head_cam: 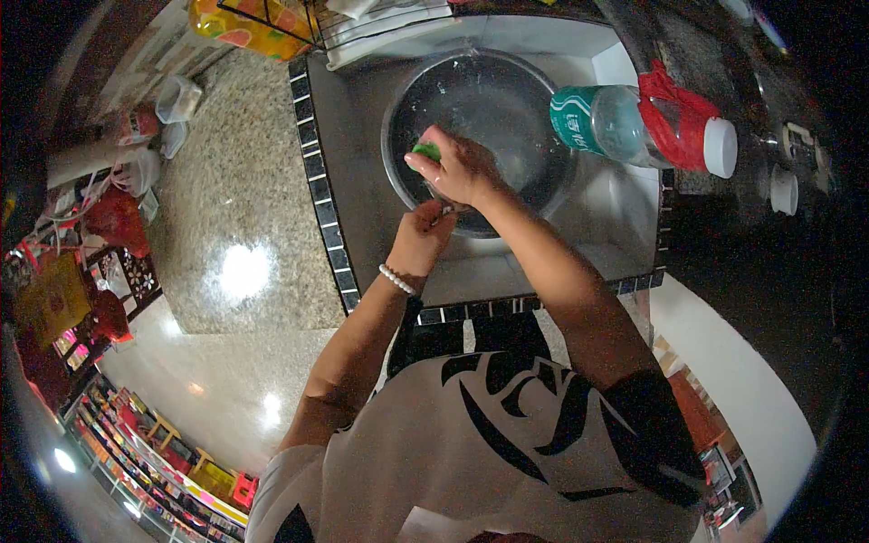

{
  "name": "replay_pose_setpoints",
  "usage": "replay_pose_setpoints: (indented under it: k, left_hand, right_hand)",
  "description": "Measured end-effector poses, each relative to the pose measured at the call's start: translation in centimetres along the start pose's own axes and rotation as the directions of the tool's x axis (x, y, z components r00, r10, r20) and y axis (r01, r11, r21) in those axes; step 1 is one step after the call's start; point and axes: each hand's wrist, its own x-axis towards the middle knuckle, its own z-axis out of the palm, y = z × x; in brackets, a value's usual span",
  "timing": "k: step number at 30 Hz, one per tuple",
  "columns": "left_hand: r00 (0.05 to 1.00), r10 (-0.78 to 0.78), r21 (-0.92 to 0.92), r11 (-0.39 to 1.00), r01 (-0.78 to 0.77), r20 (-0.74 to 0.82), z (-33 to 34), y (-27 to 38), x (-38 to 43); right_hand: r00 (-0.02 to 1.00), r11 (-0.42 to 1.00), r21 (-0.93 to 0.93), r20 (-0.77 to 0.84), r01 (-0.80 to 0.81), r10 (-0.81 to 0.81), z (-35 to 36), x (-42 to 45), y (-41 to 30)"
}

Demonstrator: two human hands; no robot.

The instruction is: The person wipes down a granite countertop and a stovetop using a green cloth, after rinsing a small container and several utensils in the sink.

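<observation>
My right hand [468, 166] is over a round metal basin [388, 146], its fingers closed around a green and pink sponge [426, 151]. The hand looks wet. My left hand [426, 234], with a white bead bracelet [397, 278] at the wrist, is at the basin's near rim. Its thumb and fingers pinch a thin item, mostly hidden under the right hand, so I cannot tell what it is. Water and bits of foam show inside the basin, which stands in a tiled sink [353, 170].
A large plastic bottle [614, 125], with a red bag [669, 122] tied round it, juts over the sink's right side. Left lies a granite counter [251, 156] with plastic containers [178, 98]. A wire rack [387, 24] and an orange-yellow bottle [251, 30] stand at the back.
</observation>
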Motion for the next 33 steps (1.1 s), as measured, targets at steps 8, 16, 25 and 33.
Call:
replay_pose_setpoints:
  k: [8,16,25,33]
  left_hand:
    - [0.971,-0.239,-0.465,0.861,0.208,-0.008,0.0,-1.7,-1.1]
    - [0.956,-0.189,-0.557,0.830,0.034,-0.224,-1.2,1.0,1.0]
    - [0.980,-0.121,-0.805,0.590,-0.056,-0.157,-2.2,0.9,3.3]
    - [0.997,-0.073,-0.887,0.458,0.061,0.031,-1.6,4.4,2.5]
  right_hand:
    - [0.947,0.939,0.126,0.005,-0.320,0.322,2.1,0.8,1.1]
    - [0.797,0.668,0.558,-0.020,-0.493,0.604,4.7,-2.7,-0.1]
    - [0.876,0.364,0.849,0.208,-0.383,0.436,2.9,-6.4,-1.8]
    - [0.992,0.825,0.554,0.008,-0.112,0.129,1.5,-4.6,-0.2]
